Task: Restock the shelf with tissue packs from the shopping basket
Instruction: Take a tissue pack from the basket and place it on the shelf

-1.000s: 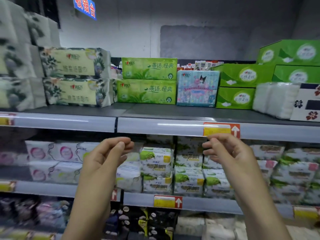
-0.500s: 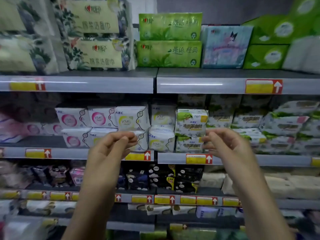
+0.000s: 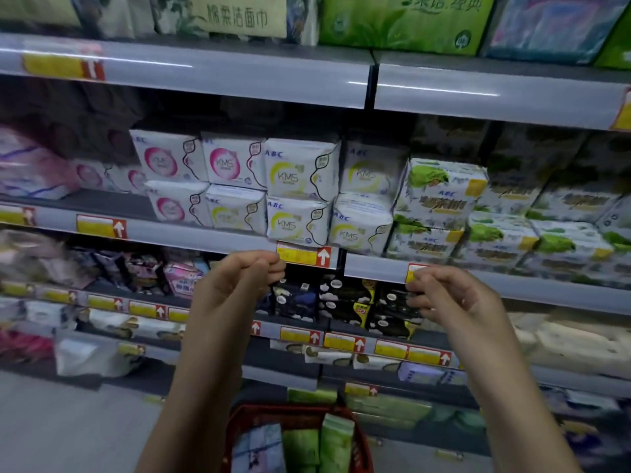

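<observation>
Pink-and-white pad packs (image 3: 170,162) are sitting on the grey shelf (image 3: 205,237) at centre left. Below them, the left hand (image 3: 235,288) is hovering mid-frame, its fingers curling in against the thumb and pinching nothing. At bottom centre the red shopping basket (image 3: 252,413) is holding a bluish pack (image 3: 259,448) and green tissue packs (image 3: 336,438) standing upright. Further right, the right hand (image 3: 454,298) is hovering with fingers loosely bent and slightly apart, gripping nothing
</observation>
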`<state>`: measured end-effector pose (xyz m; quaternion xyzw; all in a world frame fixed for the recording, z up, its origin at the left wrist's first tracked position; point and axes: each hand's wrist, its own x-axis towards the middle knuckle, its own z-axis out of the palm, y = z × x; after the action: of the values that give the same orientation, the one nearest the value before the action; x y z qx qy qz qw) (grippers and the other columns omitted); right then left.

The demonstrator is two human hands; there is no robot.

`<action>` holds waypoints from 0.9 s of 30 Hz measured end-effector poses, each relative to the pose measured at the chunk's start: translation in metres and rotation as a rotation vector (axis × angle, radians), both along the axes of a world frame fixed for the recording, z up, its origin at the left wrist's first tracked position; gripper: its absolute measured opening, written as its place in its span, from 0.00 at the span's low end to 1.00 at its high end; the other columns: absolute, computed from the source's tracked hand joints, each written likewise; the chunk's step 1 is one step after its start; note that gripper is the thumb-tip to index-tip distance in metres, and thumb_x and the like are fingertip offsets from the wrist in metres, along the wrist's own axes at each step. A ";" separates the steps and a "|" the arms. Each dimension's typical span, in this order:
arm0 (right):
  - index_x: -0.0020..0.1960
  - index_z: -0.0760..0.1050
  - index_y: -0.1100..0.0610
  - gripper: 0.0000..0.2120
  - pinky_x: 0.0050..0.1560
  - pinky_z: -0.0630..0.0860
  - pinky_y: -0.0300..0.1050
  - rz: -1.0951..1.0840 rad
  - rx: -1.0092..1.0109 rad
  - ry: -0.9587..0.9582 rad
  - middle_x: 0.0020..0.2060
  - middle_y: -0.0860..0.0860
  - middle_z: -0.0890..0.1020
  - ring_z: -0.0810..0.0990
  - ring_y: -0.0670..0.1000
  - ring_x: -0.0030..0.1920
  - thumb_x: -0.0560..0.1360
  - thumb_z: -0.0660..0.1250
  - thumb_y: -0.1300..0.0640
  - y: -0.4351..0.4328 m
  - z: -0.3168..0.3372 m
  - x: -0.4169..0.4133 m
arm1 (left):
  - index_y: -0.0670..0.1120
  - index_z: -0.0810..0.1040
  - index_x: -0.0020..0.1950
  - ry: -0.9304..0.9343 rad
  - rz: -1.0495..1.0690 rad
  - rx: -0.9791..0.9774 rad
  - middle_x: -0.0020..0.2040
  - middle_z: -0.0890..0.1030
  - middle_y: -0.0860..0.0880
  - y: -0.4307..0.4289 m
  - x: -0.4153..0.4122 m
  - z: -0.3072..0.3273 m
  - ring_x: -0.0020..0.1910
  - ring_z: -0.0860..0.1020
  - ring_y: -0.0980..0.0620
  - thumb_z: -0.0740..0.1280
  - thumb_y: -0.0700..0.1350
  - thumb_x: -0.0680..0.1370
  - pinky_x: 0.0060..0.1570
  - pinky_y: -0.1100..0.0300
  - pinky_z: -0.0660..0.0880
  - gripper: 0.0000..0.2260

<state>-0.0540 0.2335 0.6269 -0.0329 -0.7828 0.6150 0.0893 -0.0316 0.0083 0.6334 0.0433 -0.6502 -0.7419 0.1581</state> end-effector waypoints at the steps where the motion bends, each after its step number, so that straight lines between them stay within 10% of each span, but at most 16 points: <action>1: 0.43 0.79 0.48 0.07 0.51 0.77 0.49 0.012 -0.004 -0.017 0.40 0.48 0.84 0.83 0.43 0.40 0.77 0.64 0.55 -0.001 -0.004 -0.002 | 0.46 0.81 0.45 -0.003 0.011 0.009 0.43 0.85 0.49 -0.001 0.000 -0.003 0.47 0.83 0.53 0.64 0.47 0.71 0.48 0.63 0.77 0.09; 27: 0.41 0.79 0.48 0.09 0.49 0.76 0.47 -0.098 0.031 -0.258 0.41 0.48 0.83 0.82 0.51 0.46 0.78 0.64 0.57 -0.112 -0.160 0.019 | 0.47 0.81 0.44 -0.294 -0.163 -0.163 0.43 0.85 0.50 -0.113 -0.011 -0.131 0.48 0.82 0.53 0.62 0.42 0.79 0.51 0.57 0.74 0.09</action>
<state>-0.0345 0.1211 0.4671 -0.1488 -0.7945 0.5885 0.0183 -0.0427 -0.1046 0.5022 0.0855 -0.7256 -0.6828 0.0036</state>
